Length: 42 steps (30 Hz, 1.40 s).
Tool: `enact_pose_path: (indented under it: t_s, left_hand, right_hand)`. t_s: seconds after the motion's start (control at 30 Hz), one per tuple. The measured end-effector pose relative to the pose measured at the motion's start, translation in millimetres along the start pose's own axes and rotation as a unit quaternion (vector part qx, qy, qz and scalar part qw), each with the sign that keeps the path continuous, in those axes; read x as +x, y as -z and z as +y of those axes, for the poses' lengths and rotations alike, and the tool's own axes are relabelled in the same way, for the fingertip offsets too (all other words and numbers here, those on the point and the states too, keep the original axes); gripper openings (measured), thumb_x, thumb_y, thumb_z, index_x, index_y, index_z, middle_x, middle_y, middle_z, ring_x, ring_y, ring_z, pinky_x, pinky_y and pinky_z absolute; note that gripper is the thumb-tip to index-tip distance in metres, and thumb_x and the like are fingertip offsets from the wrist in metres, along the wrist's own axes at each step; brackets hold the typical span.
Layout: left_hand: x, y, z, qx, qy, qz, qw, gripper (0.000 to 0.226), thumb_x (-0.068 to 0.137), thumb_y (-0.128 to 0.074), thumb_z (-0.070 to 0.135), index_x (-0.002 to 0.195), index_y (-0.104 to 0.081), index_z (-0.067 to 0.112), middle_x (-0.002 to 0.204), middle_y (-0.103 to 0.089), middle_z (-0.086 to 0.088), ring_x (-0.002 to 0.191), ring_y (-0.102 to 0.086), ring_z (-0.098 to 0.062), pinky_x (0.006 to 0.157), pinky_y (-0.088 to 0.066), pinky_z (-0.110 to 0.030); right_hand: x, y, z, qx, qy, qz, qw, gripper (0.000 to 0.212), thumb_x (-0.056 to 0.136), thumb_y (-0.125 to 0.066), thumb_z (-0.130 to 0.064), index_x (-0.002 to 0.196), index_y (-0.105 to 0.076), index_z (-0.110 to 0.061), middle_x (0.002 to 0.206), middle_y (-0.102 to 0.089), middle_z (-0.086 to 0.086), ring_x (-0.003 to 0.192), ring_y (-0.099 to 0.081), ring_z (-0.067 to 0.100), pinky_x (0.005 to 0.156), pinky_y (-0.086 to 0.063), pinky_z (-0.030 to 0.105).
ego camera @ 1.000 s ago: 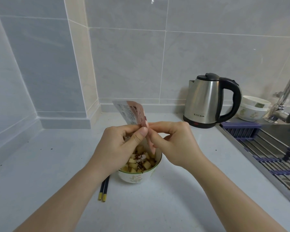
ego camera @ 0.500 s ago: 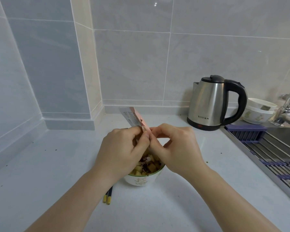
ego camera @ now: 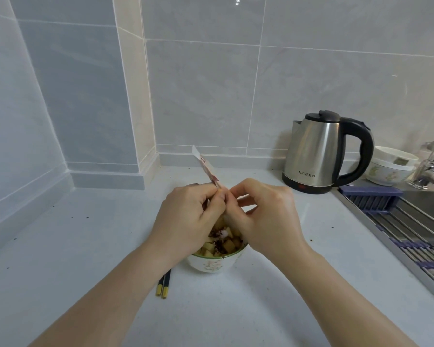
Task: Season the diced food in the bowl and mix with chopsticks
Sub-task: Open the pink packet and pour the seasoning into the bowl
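A sachet (ego camera: 206, 167) is pinched between both hands above the bowl (ego camera: 212, 263). The left hand (ego camera: 189, 216) is curled round its lower end from the left; the right hand (ego camera: 267, 216) grips it from the right, fingertips meeting those of the left. The sachet's upper end is tilted up and to the left, clear of the hands. The bowl stands on the bench (ego camera: 90, 246), directly under the hands and partly hidden by them. Diced food (ego camera: 226, 244) is seen inside, with dark flakes and a pale powder lying on top. Chopsticks (ego camera: 164, 284) lie on the bench just left of the bowl, partly covered by the left forearm. A kettle (ego camera: 316, 151) stands at the rear right, with stacked bowls (ego camera: 388, 166) beside it near the sink rack (ego camera: 411, 236).
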<state>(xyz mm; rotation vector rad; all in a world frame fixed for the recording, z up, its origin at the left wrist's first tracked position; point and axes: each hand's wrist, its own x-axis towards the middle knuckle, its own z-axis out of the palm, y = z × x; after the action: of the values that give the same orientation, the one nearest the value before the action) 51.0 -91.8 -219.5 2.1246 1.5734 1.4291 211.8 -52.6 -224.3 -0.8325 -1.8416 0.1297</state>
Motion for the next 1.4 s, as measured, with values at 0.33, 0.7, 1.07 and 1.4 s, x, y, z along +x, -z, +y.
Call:
enact_pose_path:
  t_s: [0.33, 0.7, 1.07, 1.4]
  left_hand:
    - [-1.3, 2.0, -2.7, -0.001, -0.009, 0.015, 1.0, 0.048, 0.095, -0.042, 0.047, 0.07, -0.066, 0.014, 0.064, -0.069, -0.004, 0.063, -0.065, -0.024, 0.061, -0.051, -0.049]
    - [-0.2, 4.2, -4.9, 0.007, -0.017, 0.034, 0.999, 0.043, 0.1, -0.044, 0.038, 0.07, -0.065, 0.015, 0.063, -0.066, -0.002, 0.062, -0.062, -0.023, 0.06, -0.049, -0.047]
    - [9.2, 20.6, -18.2, 0.157, -0.11, 0.053, 0.98, 0.036, 0.094, -0.048, 0.034, 0.06, -0.046, 0.023, 0.054, -0.04, 0.015, 0.058, -0.044, -0.013, 0.06, -0.026, -0.027]
    - [7.9, 24.4, -20.8, 0.178, -0.074, 0.076, 0.978, 0.038, 0.089, -0.051, 0.048, 0.07, -0.068, 0.02, 0.071, -0.062, 0.012, 0.07, -0.053, -0.013, 0.06, -0.04, -0.03]
  right_hand:
    - [15.1, 29.7, 17.3, -0.048, -0.003, 0.077, 0.996, 0.028, 0.088, -0.064, -0.044, 0.081, -0.075, -0.02, 0.064, -0.071, -0.007, 0.054, -0.066, 0.005, 0.054, -0.054, 0.029]
    - [2.1, 8.7, 5.8, -0.066, 0.114, -0.07, 0.989, 0.027, 0.087, -0.055, -0.023, 0.102, -0.077, -0.028, 0.103, -0.074, -0.017, 0.076, -0.068, 0.014, 0.056, -0.054, 0.036]
    - [0.6, 12.0, 5.0, -0.048, 0.087, -0.119, 0.988, 0.036, 0.09, -0.057, -0.023, 0.122, -0.073, -0.021, 0.121, -0.073, -0.01, 0.098, -0.066, 0.011, 0.07, -0.058, 0.03]
    - [-1.0, -0.1, 13.9, 0.018, 0.057, -0.04, 0.997, 0.023, 0.093, -0.068, -0.006, 0.111, -0.079, -0.015, 0.11, -0.079, -0.004, 0.085, -0.075, 0.01, 0.07, -0.061, 0.029]
